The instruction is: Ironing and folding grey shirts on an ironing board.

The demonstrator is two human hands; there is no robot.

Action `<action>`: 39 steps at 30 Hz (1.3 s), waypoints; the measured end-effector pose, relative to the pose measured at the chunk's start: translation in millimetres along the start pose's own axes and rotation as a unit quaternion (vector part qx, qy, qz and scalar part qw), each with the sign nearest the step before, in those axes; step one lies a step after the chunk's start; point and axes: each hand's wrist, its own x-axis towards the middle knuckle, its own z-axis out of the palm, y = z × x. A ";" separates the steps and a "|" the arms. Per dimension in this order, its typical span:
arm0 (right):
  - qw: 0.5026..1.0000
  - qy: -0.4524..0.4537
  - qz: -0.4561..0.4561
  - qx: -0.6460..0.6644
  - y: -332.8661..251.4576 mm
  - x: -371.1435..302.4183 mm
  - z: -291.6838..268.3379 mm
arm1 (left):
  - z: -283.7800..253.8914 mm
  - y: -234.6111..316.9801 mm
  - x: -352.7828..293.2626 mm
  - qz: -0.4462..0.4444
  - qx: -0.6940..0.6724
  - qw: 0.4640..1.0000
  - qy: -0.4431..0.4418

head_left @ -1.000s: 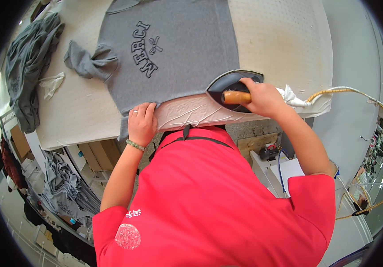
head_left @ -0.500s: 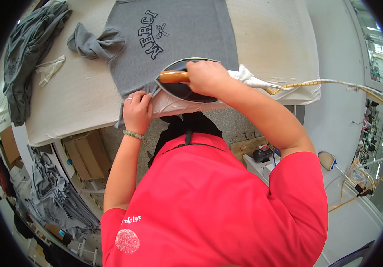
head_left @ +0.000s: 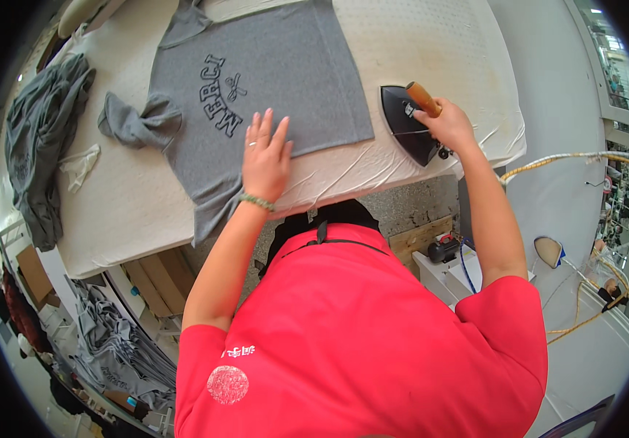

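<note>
A grey sweatshirt [head_left: 278,80] with dark lettering lies spread on the cream-covered ironing table [head_left: 128,223], its hood or sleeve bunched at the left. My left hand [head_left: 267,160] rests flat on its near part, fingers stretched out and holding nothing. To the right of the garment, my right hand [head_left: 447,125] is closed round the wooden handle of a black iron [head_left: 402,120]. The iron is on the table cover, apart from the cloth. Its underside is hidden.
Another heap of grey garments [head_left: 45,139] and a small white cloth [head_left: 79,168] lie on the left of the table. More grey clothes [head_left: 121,343] are piled below, beside a cardboard box [head_left: 159,281]. A yellow-and-white hose [head_left: 570,162] runs off to the right.
The iron in my right hand has moved off the garment to the right and turned. My left hand has let go of the near edge and moved right, onto the cloth with fingers spread.
</note>
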 end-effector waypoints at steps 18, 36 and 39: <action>0.998 -0.058 -0.010 0.012 -23.9 18.1 -23.0 | 90.5 45.4 192.8 0.084 0.076 0.987 -0.110; 1.000 0.011 -0.009 0.019 -37.0 41.5 -21.0 | 64.6 52.7 209.2 0.082 -0.019 0.993 -0.088; 1.000 0.006 -0.016 0.025 -35.8 42.6 -20.7 | 63.7 42.3 245.8 0.176 0.029 0.968 -0.175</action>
